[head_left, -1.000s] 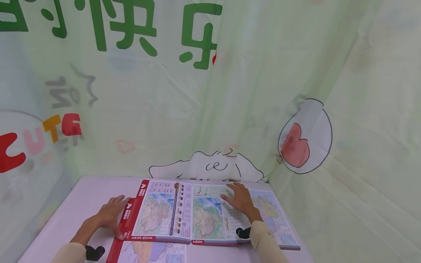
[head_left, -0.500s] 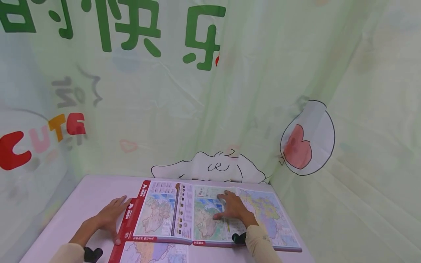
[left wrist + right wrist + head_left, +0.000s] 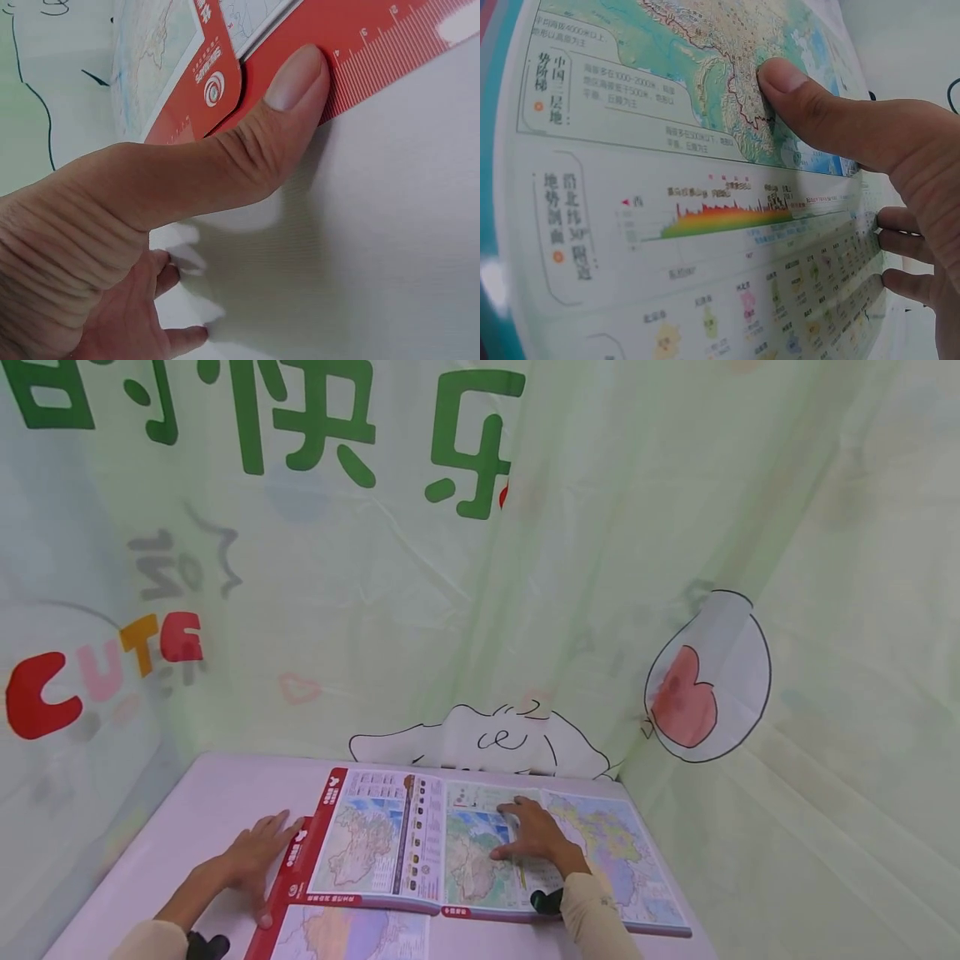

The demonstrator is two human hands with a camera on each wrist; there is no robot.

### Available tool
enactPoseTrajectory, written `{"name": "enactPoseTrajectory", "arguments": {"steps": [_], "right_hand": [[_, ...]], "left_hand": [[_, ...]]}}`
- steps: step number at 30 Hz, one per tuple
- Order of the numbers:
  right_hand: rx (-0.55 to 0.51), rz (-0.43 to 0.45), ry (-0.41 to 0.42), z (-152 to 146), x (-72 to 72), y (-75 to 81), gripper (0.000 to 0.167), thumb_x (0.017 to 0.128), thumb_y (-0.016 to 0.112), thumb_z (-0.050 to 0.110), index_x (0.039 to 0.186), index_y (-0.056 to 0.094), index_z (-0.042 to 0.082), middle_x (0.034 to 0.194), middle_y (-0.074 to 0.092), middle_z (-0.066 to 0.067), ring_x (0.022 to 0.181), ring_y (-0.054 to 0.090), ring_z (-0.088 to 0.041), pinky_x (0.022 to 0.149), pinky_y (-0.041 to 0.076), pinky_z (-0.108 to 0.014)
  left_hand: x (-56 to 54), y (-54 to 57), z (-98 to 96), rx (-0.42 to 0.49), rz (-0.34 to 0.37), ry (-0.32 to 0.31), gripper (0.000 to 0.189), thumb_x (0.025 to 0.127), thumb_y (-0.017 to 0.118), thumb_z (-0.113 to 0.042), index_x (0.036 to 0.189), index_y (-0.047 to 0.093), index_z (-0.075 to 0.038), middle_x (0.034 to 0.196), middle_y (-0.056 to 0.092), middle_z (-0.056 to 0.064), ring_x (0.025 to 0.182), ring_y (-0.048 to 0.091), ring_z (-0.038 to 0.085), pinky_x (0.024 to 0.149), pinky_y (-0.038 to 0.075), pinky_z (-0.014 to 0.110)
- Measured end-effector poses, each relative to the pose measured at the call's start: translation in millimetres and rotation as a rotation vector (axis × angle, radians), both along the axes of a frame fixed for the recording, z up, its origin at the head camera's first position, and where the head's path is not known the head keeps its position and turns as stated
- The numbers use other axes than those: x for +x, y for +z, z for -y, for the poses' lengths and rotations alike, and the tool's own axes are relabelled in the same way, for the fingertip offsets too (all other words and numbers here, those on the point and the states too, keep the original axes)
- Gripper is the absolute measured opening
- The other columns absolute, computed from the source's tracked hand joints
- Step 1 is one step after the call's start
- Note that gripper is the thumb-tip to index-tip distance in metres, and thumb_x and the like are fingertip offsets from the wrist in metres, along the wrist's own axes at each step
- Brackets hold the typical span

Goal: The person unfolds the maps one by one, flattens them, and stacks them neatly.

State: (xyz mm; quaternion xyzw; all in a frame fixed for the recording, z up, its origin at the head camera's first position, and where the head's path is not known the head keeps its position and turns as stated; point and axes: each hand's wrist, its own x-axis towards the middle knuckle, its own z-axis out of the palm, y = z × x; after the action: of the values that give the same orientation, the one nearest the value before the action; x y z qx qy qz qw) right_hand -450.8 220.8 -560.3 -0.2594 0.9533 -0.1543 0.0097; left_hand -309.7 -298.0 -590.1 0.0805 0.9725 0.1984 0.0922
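A folded-out map (image 3: 480, 860) with red margins lies across the table, its panels showing printed maps and text. Over its left red border, my left hand (image 3: 251, 860) spreads; the left wrist view has the thumb (image 3: 296, 79) touching a red edge with ruler marks while the other fingers reach down to the white tabletop. My right hand (image 3: 534, 831) rests on the middle panel with fingers spread. In the right wrist view, the right thumb (image 3: 784, 79) lies on a relief map (image 3: 705, 67); the other fingertips touch the sheet farther back.
Another map panel (image 3: 352, 935) with a red edge extends toward the table's front. The pale table (image 3: 217, 785) meets hanging printed curtains (image 3: 360, 610) at the back and right. A black wrist device (image 3: 546, 902) sits by the right sleeve.
My right hand has shifted left and slightly nearer across the map, uncovering more of the right panel. The left hand stays by the red border. The head view has turned slightly left.
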Motion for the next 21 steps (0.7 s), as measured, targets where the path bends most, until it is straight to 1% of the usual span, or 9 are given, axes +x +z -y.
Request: {"name": "enactPoseTrajectory", "arguments": {"steps": [3, 8, 10, 12, 13, 15, 17, 19, 21], "right_hand": [[0.002, 0.001, -0.002, -0.6, -0.4, -0.3, 0.096, 0.072, 0.100, 0.052, 0.147, 0.066, 0.003, 0.155, 0.056, -0.035, 0.142, 0.055, -0.056, 0.114, 0.049, -0.072], [-0.008, 0.005, -0.005, -1.3, 0.7, 1.9, 0.094, 0.072, 0.100, 0.050, 0.146, 0.066, 0.003, 0.154, 0.056, -0.035, 0.142, 0.055, -0.056, 0.114, 0.048, -0.073], [-0.014, 0.009, -0.017, -1.0, 2.8, 4.1, 0.094, 0.072, 0.100, 0.050, 0.146, 0.066, 0.003, 0.155, 0.056, -0.034, 0.142, 0.055, -0.056, 0.115, 0.048, -0.073], [-0.019, 0.016, -0.033, 0.5, 7.1, 8.7, 0.093, 0.072, 0.101, 0.049, 0.146, 0.067, 0.003, 0.154, 0.056, -0.034, 0.142, 0.055, -0.055, 0.116, 0.048, -0.072], [-0.027, 0.023, -0.041, 1.0, 8.6, 10.3, 0.093, 0.071, 0.101, 0.049, 0.145, 0.067, 0.004, 0.154, 0.056, -0.033, 0.142, 0.054, -0.055, 0.116, 0.047, -0.072], [-0.031, 0.024, -0.044, -0.4, 7.5, 6.5, 0.093, 0.071, 0.101, 0.050, 0.146, 0.067, 0.004, 0.155, 0.056, -0.033, 0.142, 0.055, -0.055, 0.116, 0.047, -0.072], [-0.027, 0.021, -0.038, -2.3, 5.7, 1.6, 0.094, 0.072, 0.100, 0.051, 0.146, 0.067, 0.004, 0.155, 0.056, -0.033, 0.142, 0.055, -0.054, 0.116, 0.048, -0.072], [-0.018, 0.016, -0.031, -5.6, 1.0, -5.9, 0.095, 0.072, 0.100, 0.053, 0.147, 0.066, 0.005, 0.155, 0.056, -0.033, 0.142, 0.056, -0.054, 0.115, 0.048, -0.072], [-0.017, 0.011, -0.026, -6.8, -0.2, -8.2, 0.096, 0.071, 0.100, 0.054, 0.147, 0.066, 0.005, 0.155, 0.056, -0.033, 0.141, 0.056, -0.054, 0.114, 0.048, -0.072]], "left_hand": [[7.1, -4.6, -0.1, 0.016, 0.000, 0.013, 0.162, 0.036, 0.102, -0.064, 0.169, 0.031, -0.005, 0.173, 0.029, 0.034, 0.156, 0.021, 0.063, 0.122, 0.018, 0.088], [21.1, -24.3, 1.9, 0.020, -0.043, 0.021, 0.165, 0.031, 0.099, -0.072, 0.168, 0.033, -0.008, 0.170, 0.034, 0.033, 0.154, 0.026, 0.062, 0.119, 0.020, 0.090], [27.5, -33.7, 1.3, 0.022, -0.078, 0.015, 0.165, 0.030, 0.097, -0.073, 0.168, 0.034, -0.009, 0.169, 0.036, 0.032, 0.152, 0.028, 0.061, 0.116, 0.021, 0.092], [35.9, -38.8, -1.7, 0.032, -0.106, 0.023, 0.163, 0.031, 0.096, -0.075, 0.167, 0.036, -0.009, 0.168, 0.040, 0.030, 0.152, 0.032, 0.059, 0.115, 0.023, 0.092], [41.7, -37.7, -4.9, 0.037, -0.120, 0.026, 0.161, 0.032, 0.096, -0.075, 0.167, 0.037, -0.008, 0.168, 0.041, 0.029, 0.152, 0.033, 0.058, 0.115, 0.023, 0.092], [54.1, -32.9, -11.7, 0.039, -0.130, 0.028, 0.158, 0.035, 0.096, -0.075, 0.166, 0.038, -0.008, 0.168, 0.041, 0.029, 0.151, 0.034, 0.058, 0.115, 0.024, 0.092], [65.7, -26.2, -18.5, 0.049, -0.117, 0.038, 0.155, 0.038, 0.096, -0.074, 0.166, 0.039, -0.006, 0.168, 0.041, 0.029, 0.150, 0.035, 0.058, 0.117, 0.023, 0.091], [74.5, -21.9, -23.9, 0.051, -0.096, 0.048, 0.153, 0.041, 0.095, -0.075, 0.166, 0.039, -0.006, 0.169, 0.040, 0.029, 0.151, 0.035, 0.058, 0.118, 0.021, 0.091], [77.7, -26.4, -25.2, 0.038, -0.079, 0.052, 0.152, 0.044, 0.092, -0.079, 0.166, 0.039, -0.006, 0.170, 0.040, 0.028, 0.151, 0.036, 0.058, 0.118, 0.020, 0.091]]}}
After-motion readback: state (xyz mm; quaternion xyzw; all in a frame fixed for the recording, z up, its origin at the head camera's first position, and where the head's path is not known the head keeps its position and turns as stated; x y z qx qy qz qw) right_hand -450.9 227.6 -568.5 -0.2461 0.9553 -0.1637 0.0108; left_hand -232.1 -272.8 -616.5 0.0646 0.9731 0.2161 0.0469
